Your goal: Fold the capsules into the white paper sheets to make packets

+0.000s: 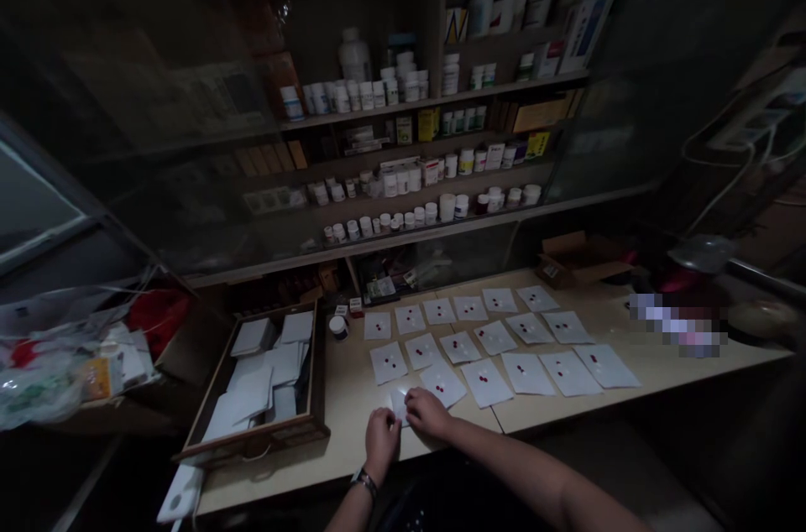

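Note:
My left hand (382, 436) and my right hand (428, 413) come together at the table's front edge. Between them is a small piece of white paper (398, 403), partly hidden by my fingers. Both hands are closed on its edges, and it looks folded. Just behind my right hand lies a flat paper square (442, 383) with red pills (439, 388) on it. Rows of similar squares spread to the right and back, such as one paper square (495, 385), most bearing a few red and white pills.
A wooden drawer box (320, 381) with stacks of white paper stands at the left. A white pill bottle (338, 328) is behind it. Shelves (378, 242) of medicine bottles rise at the back. An open cardboard box (583, 258) sits at the back right, and plastic bags (44, 372) lie far left.

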The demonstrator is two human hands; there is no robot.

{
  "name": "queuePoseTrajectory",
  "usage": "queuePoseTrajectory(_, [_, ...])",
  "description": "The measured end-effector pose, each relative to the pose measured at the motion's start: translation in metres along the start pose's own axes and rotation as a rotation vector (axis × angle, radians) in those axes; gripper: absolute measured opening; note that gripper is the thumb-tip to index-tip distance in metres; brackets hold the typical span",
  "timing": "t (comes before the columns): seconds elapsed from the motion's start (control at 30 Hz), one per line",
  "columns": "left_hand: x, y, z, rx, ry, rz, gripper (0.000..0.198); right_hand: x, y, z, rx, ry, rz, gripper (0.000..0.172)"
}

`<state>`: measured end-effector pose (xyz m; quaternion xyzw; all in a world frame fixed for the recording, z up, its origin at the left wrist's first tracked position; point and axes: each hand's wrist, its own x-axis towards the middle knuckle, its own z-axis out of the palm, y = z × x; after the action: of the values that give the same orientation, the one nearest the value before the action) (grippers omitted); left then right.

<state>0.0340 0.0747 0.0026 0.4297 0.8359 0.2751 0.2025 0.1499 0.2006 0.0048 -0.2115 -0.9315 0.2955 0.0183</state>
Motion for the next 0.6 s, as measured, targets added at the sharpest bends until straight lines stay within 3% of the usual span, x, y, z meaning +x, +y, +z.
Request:
queuePoseTrajectory(0.1, [0.001, 0.002, 0.000, -0.040, 0.010, -0.064, 0.009, 0.005, -0.002, -0.002, -0.019, -0.023, 0.038, 0.017])
queuePoseTrajectory(0.23, [-0.001, 0.003, -0.001, -0.062, -0.005, -0.040, 0.037, 0.008, -0.004, -0.001, -0.029, -0.012, 0.041, 0.017])
queuePoseTrajectory(0.4, [-0.007, -0.006, 0.001, 0.151, 0.009, 0.218, 0.046, 0.008, -0.005, 0.002, -0.046, 0.006, 0.036, 0.019])
queuePoseTrajectory(0.6, [-0.011, -0.025, 0.002, 0.474, -0.132, 0.475, 0.050, 0.004, -0.005, 0.003, -0.105, 0.008, 0.031, 0.019])
